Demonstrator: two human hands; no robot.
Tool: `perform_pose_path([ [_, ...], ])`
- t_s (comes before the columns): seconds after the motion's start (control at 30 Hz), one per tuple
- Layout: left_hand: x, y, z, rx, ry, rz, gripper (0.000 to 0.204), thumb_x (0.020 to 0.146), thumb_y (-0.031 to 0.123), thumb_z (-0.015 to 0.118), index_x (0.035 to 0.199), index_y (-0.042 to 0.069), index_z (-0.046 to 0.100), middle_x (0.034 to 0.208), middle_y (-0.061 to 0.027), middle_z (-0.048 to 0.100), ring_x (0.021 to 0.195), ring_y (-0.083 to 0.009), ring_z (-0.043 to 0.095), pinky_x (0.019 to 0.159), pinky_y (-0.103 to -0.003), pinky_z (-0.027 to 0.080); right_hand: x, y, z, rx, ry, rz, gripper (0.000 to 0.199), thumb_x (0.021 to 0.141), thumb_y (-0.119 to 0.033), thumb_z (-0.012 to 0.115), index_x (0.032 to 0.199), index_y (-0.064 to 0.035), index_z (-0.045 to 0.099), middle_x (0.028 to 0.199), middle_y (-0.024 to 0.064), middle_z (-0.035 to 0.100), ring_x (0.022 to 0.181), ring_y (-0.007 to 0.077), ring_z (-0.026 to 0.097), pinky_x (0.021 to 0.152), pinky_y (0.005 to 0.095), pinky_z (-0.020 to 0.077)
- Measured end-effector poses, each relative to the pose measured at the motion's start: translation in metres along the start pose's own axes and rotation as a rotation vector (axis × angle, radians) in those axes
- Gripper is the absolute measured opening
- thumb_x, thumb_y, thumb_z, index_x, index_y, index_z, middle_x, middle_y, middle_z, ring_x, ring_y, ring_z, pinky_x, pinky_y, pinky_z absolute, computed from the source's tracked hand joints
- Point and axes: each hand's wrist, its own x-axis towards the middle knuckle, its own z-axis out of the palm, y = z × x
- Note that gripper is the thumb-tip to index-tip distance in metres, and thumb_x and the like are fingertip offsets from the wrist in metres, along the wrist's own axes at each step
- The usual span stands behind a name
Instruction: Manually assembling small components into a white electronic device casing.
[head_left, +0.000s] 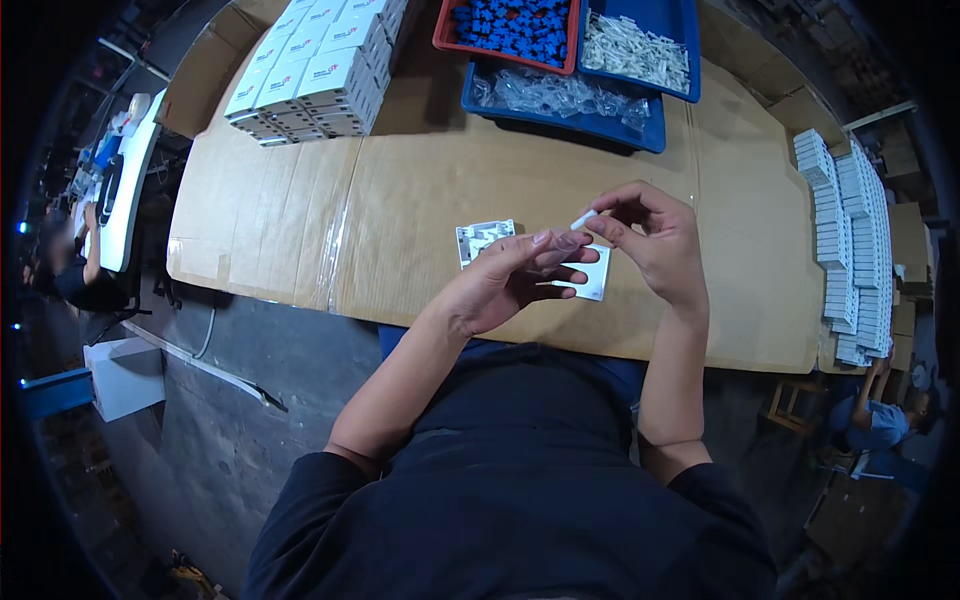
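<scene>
Clock directions read from the middle of the view, twelve at the far side.

Worktop [420, 180]: covered in brown cardboard, clear tape along a seam.
At eleven: block of white boxes [310, 85], stacked.
At twelve: red tray [505, 61], blue pieces inside.
Toward one: upper blue tray [692, 50], slim white pieces; overlapping lower blue tray [565, 130], clear plastic pieces.
At three: stacks of white units [838, 250].
Near centre: open white housing [485, 238], beyond the left hand [520, 268]; white plate [597, 280], partly behind that hand's fingers.

Right hand [655, 240]: fingers pinched on a small white piece [583, 220], just above the left fingertips. Left hand: fingers half-curled, spread; cannot tell whether a clear piece is held.

Room: grey floor [250, 400]; at nine, a seated person [80, 265] by a white table [135, 190]; toward four, another person [885, 425] and a wooden stool [792, 403].
</scene>
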Motion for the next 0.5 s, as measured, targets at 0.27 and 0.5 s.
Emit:
perform_pose_path([
  [0.27,-0.001,-0.003,0.003,0.038,0.056,-0.038,0.054,0.104,0.05,0.058,0.135,0.006,0.064,0.13,-0.0121,0.069,0.117,-0.0231,0.065,0.099,-0.04,0.051,0.012,0.004,-0.001,-0.254,-0.259,0.021,0.014,0.088,-0.013,0.081,0.098,-0.0052,0.077,0.075,-0.0053,0.063,0.06,0.0022,0.043,0.057,0.0206,0.0345],
  [0.5,-0.003,-0.004,0.002,0.038,0.089,-0.038,0.047,0.107,0.048,0.051,0.132,0.01,0.063,0.126,-0.0124,0.072,0.107,-0.0203,0.068,0.096,-0.04,0.053,0.016,0.002,-0.001,-0.309,-0.311,0.122,0.016,0.089,-0.017,0.081,0.1,-0.0063,0.077,0.071,-0.0045,0.06,0.063,0.0029,0.043,0.056,0.023,0.0339],
])
